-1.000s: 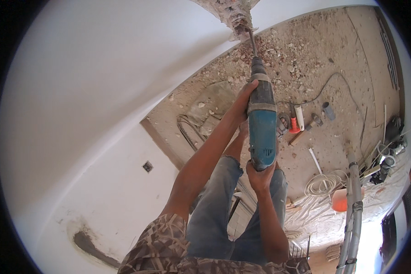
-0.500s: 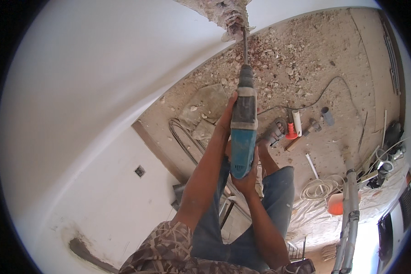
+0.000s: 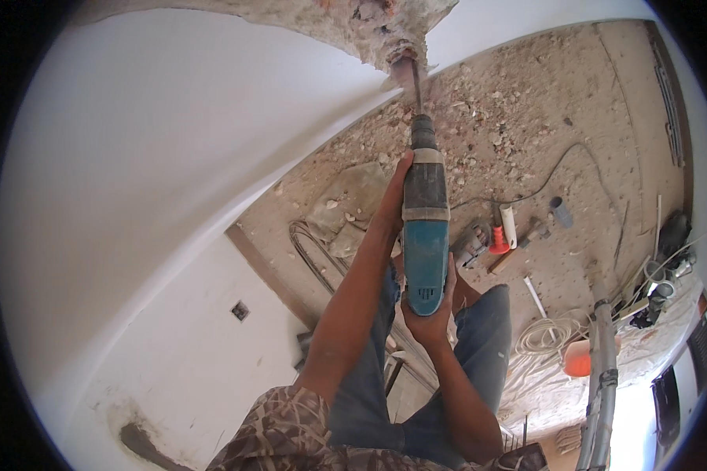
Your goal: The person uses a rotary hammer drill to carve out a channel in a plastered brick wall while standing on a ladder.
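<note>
A teal and black rotary hammer (image 3: 426, 255) points away from me, toward the broken edge of the white wall. My left hand (image 3: 397, 184) is closed at its left side near the front; most of those fingers are hidden behind the tool. At the rear end, my right hand (image 3: 432, 320) wraps the tool from below, its grip partly hidden by the housing. The long steel bit (image 3: 418, 90) reaches the chipped, reddish broken masonry (image 3: 397, 47), where some dust hangs around it.
Rubble (image 3: 495, 118) covers the floor beyond the tool. A dark cable (image 3: 554, 173) runs right across the floor. To the right lie a hammer (image 3: 518, 247), a red-handled tool (image 3: 498, 240), a coiled pale hose (image 3: 543, 336) and an orange container (image 3: 578, 359). A taped grey pole (image 3: 602, 353) stands nearby.
The rotary hammer has shifted slightly down and right in view, with both hands still on it. More broken masonry shows at the top, and dust now hazes the bit's tip.
</note>
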### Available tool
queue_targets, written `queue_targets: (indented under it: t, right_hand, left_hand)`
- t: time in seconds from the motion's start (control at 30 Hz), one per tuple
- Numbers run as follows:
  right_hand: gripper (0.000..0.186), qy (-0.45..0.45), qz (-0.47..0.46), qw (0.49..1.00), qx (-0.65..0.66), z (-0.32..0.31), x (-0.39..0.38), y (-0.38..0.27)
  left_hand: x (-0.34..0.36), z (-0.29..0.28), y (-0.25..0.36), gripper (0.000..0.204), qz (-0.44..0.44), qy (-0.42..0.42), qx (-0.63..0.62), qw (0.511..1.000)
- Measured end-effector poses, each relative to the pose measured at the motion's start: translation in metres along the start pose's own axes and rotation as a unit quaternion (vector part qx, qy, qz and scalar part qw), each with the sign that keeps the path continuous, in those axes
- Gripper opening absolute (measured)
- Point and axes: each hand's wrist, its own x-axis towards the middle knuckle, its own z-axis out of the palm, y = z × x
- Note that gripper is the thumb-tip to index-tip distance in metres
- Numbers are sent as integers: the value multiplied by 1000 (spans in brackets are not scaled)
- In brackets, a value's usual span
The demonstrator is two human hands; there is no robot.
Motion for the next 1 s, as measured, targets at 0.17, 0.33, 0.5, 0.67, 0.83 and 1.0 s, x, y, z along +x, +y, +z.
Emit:
queue_targets:
  t: [0.17,0.33,0.5,0.67,0.83,1.0]
  right_hand:
    - [103,1,-32,999,11,-14,8,-11]
    - [105,-30,74,997,24,-22,2,21]
    - [105,-12,44,999,12,-14,-26,25]
    - [105,13,-17,1000,1,-5,-56,47]
    - [107,10,-61,996,-66,0,-62,50]
    - [108,30,-81,990,-110,9,-49,56]
  left_hand:
    - [2,35,11,55,37,41,31,998]
    - [1,44,7,59,68,37,48,996]
    - [-15,14,-16,67,52,55,83,994]
    - [-32,0,-36,68,29,20,69,997]
    - [-30,-18,-47,69,14,-9,28,999]
    - [-17,-24,-37,71,-8,-61,6,998]
